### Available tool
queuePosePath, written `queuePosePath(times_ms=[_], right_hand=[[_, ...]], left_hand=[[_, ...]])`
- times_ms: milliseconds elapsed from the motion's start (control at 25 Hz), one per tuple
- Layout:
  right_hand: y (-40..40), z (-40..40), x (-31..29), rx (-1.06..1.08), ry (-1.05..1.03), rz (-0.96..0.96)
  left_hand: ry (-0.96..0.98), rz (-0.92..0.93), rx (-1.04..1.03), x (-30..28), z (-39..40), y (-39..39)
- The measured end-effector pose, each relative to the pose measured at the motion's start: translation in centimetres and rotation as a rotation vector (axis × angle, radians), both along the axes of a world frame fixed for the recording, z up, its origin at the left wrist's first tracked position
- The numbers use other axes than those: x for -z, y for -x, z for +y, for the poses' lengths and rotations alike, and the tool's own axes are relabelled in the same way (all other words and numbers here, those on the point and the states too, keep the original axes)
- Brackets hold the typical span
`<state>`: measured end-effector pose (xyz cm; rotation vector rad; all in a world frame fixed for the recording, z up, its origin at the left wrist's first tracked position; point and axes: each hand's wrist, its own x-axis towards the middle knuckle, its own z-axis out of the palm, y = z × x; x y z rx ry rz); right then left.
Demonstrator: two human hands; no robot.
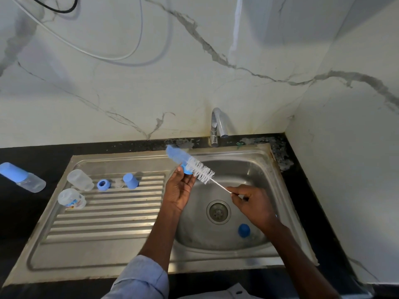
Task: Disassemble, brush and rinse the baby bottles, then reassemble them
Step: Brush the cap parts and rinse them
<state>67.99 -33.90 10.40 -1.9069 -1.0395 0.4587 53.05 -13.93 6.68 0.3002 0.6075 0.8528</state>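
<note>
Over the round basin of the stainless steel sink [257,169], the left hand [178,190] holds a small blue plastic bottle ring [187,169] in its curled fingers [190,180], while the right hand [252,203] pinches the thin white wire handle of a bottle brush [194,165] with white bristles and a blue sponge tip, the brush passing through the ring. On the sink's ribbed drainboard, left of the basin, lie two clear plastic bottle bodies [79,180], a second blue ring [103,184] and an upturned blue cap [130,180]. Another blue cap [244,230] lies in the basin near the drain, and a capped clear bottle [22,176] lies on the black tabletop [32,156] left of the sink.
</note>
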Motion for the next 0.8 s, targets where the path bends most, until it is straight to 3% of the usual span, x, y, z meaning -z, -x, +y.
queuePosePath(times_ms=[280, 480, 680, 800], right_hand=[[0.5, 1.5, -0.3, -0.001, 0.041, -0.121], [0.2, 0.3, -0.1, -0.011, 0.000, -0.152], [0.4, 2.3, -0.7, 0.100, 0.099, 0.022], [0.8, 1.4, -0.1, 0.094, 0.069, 0.161]], left_hand=[[-0.141, 0.154, -0.008, 0.3, -0.1, -1.1], [-0.112, 0.197, -0.080, 0.0, 0.5, -0.7], [-0.128, 0.174, -0.014, -0.4, -0.2, -1.2], [-0.018, 0.081, -0.035, -0.9, -0.1, -1.2]])
